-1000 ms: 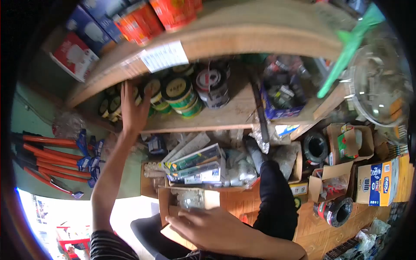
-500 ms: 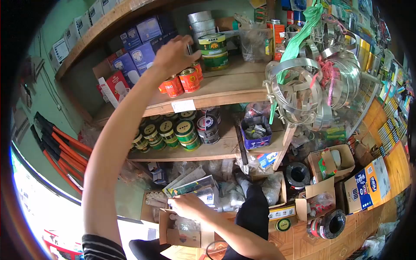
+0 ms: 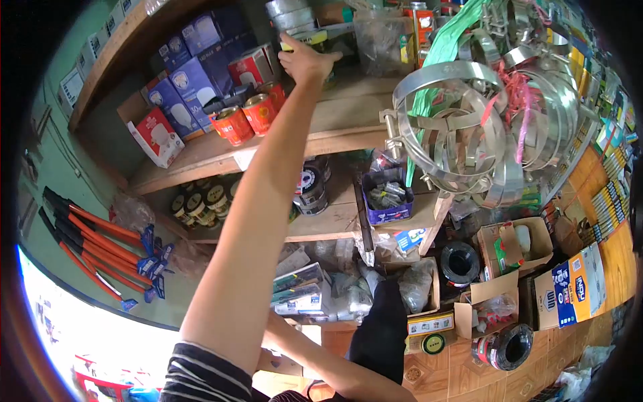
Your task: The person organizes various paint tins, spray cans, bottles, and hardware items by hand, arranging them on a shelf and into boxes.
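My left hand (image 3: pixel 309 63) is up at the upper shelf, its fingers and thumb around a green and yellow can (image 3: pixel 315 38) that it largely covers. Orange-red small cans (image 3: pixel 232 126) stand left of it on the same shelf, beside blue boxes (image 3: pixel 192 79) and a red and white box (image 3: pixel 157 136). Stacked silver rolls (image 3: pixel 292 19) are just behind the hand. My right forearm crosses low in the view, and my right hand (image 3: pixel 273 329) is mostly hidden behind my left forearm, near a cardboard box (image 3: pixel 280 364).
Metal clamp rings (image 3: pixel 449 120) hang at the right with a green plastic strip (image 3: pixel 442 47). More cans (image 3: pixel 311 191) and a purple box of small parts (image 3: pixel 388 213) stand on the lower shelf. Boxes and black coils (image 3: pixel 460 263) are on the floor.
My left hand has gone from above the orange-red cans to the green and yellow can. The view has shifted, and my left forearm now covers most of my right hand.
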The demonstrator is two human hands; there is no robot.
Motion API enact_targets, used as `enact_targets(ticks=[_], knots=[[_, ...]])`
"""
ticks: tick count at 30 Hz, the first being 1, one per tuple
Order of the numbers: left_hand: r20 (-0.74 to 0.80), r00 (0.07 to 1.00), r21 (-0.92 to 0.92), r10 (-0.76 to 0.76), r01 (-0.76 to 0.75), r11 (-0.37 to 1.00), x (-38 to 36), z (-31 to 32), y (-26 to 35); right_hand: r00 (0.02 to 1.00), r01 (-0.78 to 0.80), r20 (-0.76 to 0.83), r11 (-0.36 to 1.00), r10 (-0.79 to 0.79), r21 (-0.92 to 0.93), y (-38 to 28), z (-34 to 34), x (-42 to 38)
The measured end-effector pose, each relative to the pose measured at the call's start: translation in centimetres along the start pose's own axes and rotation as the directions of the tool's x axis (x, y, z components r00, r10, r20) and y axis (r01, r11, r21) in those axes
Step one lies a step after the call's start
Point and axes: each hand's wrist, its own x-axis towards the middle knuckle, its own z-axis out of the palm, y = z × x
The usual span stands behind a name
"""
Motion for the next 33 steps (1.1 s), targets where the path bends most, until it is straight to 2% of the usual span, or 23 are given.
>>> enact_targets(ticks=[1,3,6,7,9,10,11,14,16,17,19,21,22,24,26,27,28,30,31,32,33], knots=[[-0.042,0.999,-0.026,-0.025,0.024,0.999,-0.4,0.7,-0.4,0.997,-0.003,-0.08,0.993,0.013,0.118,-0.6,-0.6,-0.5],[-0.095,0.992,-0.09,-0.084,0.076,0.993,-1.1,1.3,-0.8,0.991,-0.036,-0.107,0.93,0.081,0.365,5.2,6.1,-0.1],[-0.054,0.981,-0.213,-0.188,0.172,0.962,-0.6,2.0,-1.7,0.97,-0.077,-0.136,0.791,0.199,0.607,5.6,6.7,-0.5],[-0.082,0.985,-0.201,-0.153,0.134,0.97,0.5,2.8,-2.6,0.969,-0.153,-0.075,0.812,0.235,0.563,4.3,4.6,-0.9],[-0.09,0.989,-0.149,-0.117,0.103,0.984,0.5,2.6,-3.3,0.981,-0.19,0.017,0.94,0.193,0.285,2.1,0.4,-1.0],[-0.097,0.991,-0.127,-0.093,0.08,0.989,0.6,2.6,-3.2,0.983,-0.178,0.062,0.974,0.171,0.137,1.0,-1.7,-1.0],[-0.098,0.99,-0.153,-0.098,0.082,0.985,0.4,2.6,-3.2,0.995,-0.101,0.024,0.995,0.1,0.022,2.6,-0.8,-1.1],[-0.139,0.989,-0.122,-0.051,0.034,0.992,-1.9,0.9,-2.1,0.986,-0.166,0.012,0.984,0.167,-0.062,1.0,-2.9,-1.2],[-0.087,0.996,-0.148,0.009,-0.022,0.989,-3.3,-1.1,-1.5,0.941,-0.269,0.157,0.944,0.299,-0.189,-0.7,-5.4,-0.5],[-0.068,0.997,-0.148,0.037,-0.047,0.988,-3.9,-2.2,-1.0,0.959,-0.269,0.069,0.958,0.276,-0.098,0.5,-4.8,-0.8],[-0.062,0.991,-0.179,0.119,-0.129,0.975,-4.9,-4.6,-0.1,0.941,-0.33,0.048,0.941,0.334,-0.067,0.8,-5.6,-0.6],[-0.091,0.949,-0.34,0.303,-0.316,0.886,-5.3,-7.1,0.3,0.948,-0.317,-0.04,0.947,0.315,-0.05,2.3,-5.7,-1.0],[-0.117,0.916,-0.411,0.385,-0.397,0.82,-6.3,-9.3,0.9,0.92,-0.392,-0.038,0.917,0.391,-0.077,0.6,-7.6,-1.0],[-0.04,0.894,-0.506,0.447,-0.403,0.762,-8.8,-14.0,1.7,0.918,-0.336,-0.261,0.934,0.298,-0.118,2.3,-7.4,-1.1],[0.104,0.907,-0.591,0.408,-0.273,0.759,-12.4,-18.9,1.7,0.871,-0.415,-0.338,0.902,0.357,-0.117,1.0,-9.5,-0.8],[0.143,0.904,-0.688,0.403,-0.202,0.697,-15.0,-21.7,1.8,0.834,-0.346,-0.495,0.93,0.245,-0.121,2.2,-9.3,-0.9],[0.178,0.899,-0.771,0.399,-0.125,0.624,-17.9,-24.3,1.3,0.78,-0.309,-0.589,0.948,0.209,-0.072,3.2,-9.3,-0.8],[0.312,0.902,-0.771,0.299,0.057,0.634,-23.6,-29.2,-1.8,0.728,-0.248,-0.641,0.965,0.243,0.084,4.5,-9.8,-0.4],[0.357,0.91,-0.756,0.212,0.148,0.637,-27.1,-31.4,-3.7,0.705,-0.177,-0.689,0.983,0.166,0.055,3.0,-9.3,-0.7],[0.396,0.907,-0.689,0.146,0.188,0.7,-30.7,-32.3,-8.2,0.672,-0.109,-0.735,0.994,0.089,0.021,0.1,-9.0,-1.3],[0.435,0.9,-0.736,-0.004,0.358,0.575,-35.1,-33.8,-10.2,0.714,-0.134,-0.654,0.966,0.25,0.223,1.2,-8.9,-1.0]])
